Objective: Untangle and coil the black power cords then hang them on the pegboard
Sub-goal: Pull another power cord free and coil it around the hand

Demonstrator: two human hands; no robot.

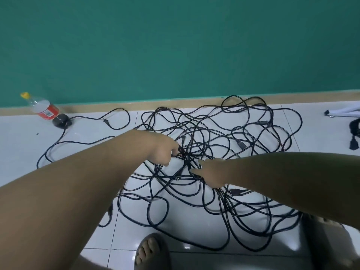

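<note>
On the white tiled floor (321, 137) below a green wall (175, 45), the left hand (165, 151) pinches the tangled black cords (204, 137); the right hand (210, 172) touches them with straight fingers.

Tiled floor (23, 145) bears tangled black cords (241, 148), a bottle (43, 109).

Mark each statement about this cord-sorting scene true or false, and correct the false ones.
1. The black power cords lie tangled on the white tiled floor. True.
2. The left hand pinches a cord in the tangle. True.
3. The plastic bottle has a blue cap. False: its cap is yellow.
4. The right hand lifts a finished coil. False: it reaches into the tangle with fingers extended, and nothing is coiled.
5. The wall behind the cords is green. True.
</note>
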